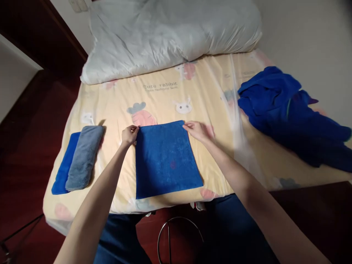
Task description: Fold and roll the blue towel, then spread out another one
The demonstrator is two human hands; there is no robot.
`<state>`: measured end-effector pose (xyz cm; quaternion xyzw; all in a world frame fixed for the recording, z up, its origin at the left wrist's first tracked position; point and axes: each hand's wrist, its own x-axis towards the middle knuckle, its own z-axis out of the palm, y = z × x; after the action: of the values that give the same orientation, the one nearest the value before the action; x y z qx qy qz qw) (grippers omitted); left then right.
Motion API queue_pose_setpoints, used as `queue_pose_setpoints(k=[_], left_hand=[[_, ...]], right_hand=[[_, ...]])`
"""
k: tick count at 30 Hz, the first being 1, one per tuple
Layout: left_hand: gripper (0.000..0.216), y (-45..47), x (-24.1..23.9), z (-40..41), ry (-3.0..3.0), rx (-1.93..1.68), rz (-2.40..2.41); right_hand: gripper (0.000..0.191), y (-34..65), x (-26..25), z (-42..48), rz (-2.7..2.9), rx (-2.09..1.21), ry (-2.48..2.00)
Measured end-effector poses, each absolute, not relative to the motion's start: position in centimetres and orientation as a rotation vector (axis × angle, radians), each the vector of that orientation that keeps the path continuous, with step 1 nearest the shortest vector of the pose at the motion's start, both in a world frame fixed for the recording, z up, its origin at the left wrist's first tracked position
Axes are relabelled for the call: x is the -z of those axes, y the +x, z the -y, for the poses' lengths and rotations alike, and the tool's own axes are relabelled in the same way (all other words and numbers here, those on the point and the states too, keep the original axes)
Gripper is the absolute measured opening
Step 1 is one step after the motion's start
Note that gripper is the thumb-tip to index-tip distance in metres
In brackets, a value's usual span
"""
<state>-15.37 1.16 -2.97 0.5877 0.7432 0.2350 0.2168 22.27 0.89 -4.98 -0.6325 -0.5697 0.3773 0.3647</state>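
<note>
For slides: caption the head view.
Left hand and right hand pinch far corners of flat blue cloth on printed sheet.

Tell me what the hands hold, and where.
The flat blue cloth, pinched at its two far corners: the left hand at the left one, the right hand at the right.

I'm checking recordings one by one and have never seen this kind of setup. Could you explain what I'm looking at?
There is no machine here: a person works with two bare hands. The single picture comes from a camera worn on the head, looking forward and down, so both forearms reach in from the bottom edge. The left hand and right hand pinch the two far corners of a flat blue cloth, which lies on a yellow patterned sheet. To its left, a grey folded cloth partly covers a blue folded cloth. To the right is a crumpled blue heap, and a pale puffy bundle lies at the far end.
</note>
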Motion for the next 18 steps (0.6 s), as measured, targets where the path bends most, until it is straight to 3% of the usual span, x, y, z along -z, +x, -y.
queue_pose_setpoints(k=[7, 18], left_hand=[[0.020, -14.9, 2.5, -0.9, 1.796, -0.590, -2.083], [0.025, -14.3, 2.0, -2.6, 1.823, -0.471, -2.229]], right_hand=[[0.013, 19.5, 4.8, -3.4, 1.539, -0.785, -1.791], [0.014, 18.8, 3.4, -3.9, 1.550, -0.697, -1.922]])
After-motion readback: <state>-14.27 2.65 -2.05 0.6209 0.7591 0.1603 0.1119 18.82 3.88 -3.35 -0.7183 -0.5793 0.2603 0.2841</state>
